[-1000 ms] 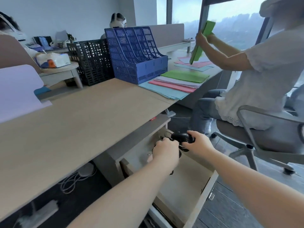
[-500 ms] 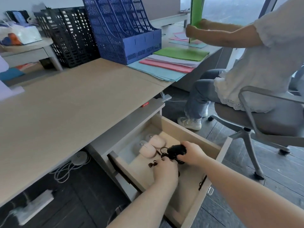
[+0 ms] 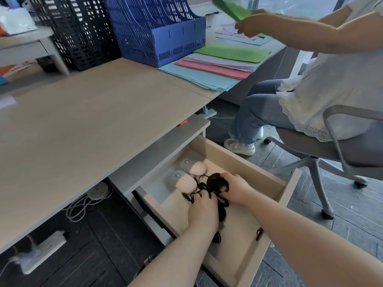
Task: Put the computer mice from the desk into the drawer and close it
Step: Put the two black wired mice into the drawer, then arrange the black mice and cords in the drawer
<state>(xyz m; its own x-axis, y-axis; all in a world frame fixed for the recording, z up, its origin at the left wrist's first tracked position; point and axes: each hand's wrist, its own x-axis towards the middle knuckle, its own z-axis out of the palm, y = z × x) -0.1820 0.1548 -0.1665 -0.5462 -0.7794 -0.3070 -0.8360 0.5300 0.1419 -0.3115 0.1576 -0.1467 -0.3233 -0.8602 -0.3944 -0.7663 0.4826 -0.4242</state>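
Note:
The wooden drawer (image 3: 244, 154) under the desk stands pulled out. Two pale mice (image 3: 186, 182) (image 3: 194, 167) lie side by side at its back left. A black wired mouse (image 3: 216, 181) sits low in the drawer beside them, with my right hand (image 3: 236, 189) closed over its right side. My left hand (image 3: 204, 208) grips the bundled black cable (image 3: 202, 185) just in front of the mouse. More cable trails under my left wrist toward the drawer front.
The light wooden desk (image 3: 87, 121) spans the left. Blue (image 3: 157, 27) and black (image 3: 78, 32) file racks stand at its back, coloured paper sheets (image 3: 217, 63) to their right. A person on a grey swivel chair (image 3: 342, 146) sits close on the right. Cables and a power strip (image 3: 41, 251) lie on the floor.
The view has tilted down onto the drawer. Both hands have lowered the black mouse and its cable from above the drawer into it, next to the two pale mice.

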